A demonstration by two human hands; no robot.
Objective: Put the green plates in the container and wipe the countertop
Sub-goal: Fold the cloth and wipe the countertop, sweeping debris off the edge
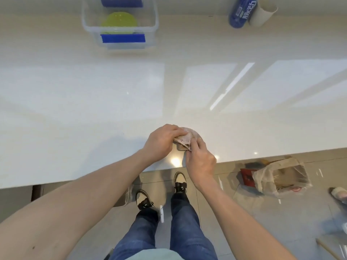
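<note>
At far left, a broad stretch of bare white countertop (75, 94), glossy, with window reflections across the middle. Left of centre at the far edge, a clear plastic container (154, 17) with blue latch handles, resting on the countertop; inside it, green plates (119, 20) lying flat, count not discernible through the wall. Near the front edge at centre, left hand (161, 142) closed over the near-left portion of a pinkish cloth (185, 138), fingers curled down and pinching a fold. Immediately to the right, right hand (200, 159) touching the same cloth, thumb and fingertips pressed together on its near corner. Cloth bunched between both hands, in contact with the countertop. Below the front edge, floor tiles, two shoes and blue jeans. At far upper right, a blue bottle (242, 11) lying against a pale tube (263, 13). At lower right on the floor, a translucent plastic bag (279, 177) with mixed contents.
</note>
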